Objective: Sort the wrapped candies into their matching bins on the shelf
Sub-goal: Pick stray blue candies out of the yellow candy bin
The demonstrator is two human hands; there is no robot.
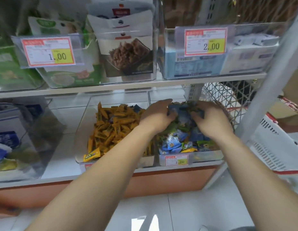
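While both hands work at the back of the right bin (pixel 208 155) on the lower shelf (pixel 111 174), the sort stands only partly done. The left hand (pixel 159 114) and right hand (pixel 211 120) face each other, fingers curled inward, each gripping part of a bunch of blue candies (pixel 183 114) gathered between them; the fingertips are buried in wrappers, so the exact hold cannot be made out. The left bin (pixel 84 124), just beside, holds a nearly uniform heap of yellow candies (pixel 114 125), which suggests that kind is largely settled, though a few dark blue pieces (pixel 136 108) lie at its rear edge next to the left wrist. The right bin is mixed: blue pieces, green candies (pixel 206 144) and at least one yellow piece (pixel 189 150) lie together near its front wall, above the price tag (pixel 176 160). Judged from this, the yellow strays are to be moved left and the blue strays right. Which bin the green ones belong in cannot be told from this view.
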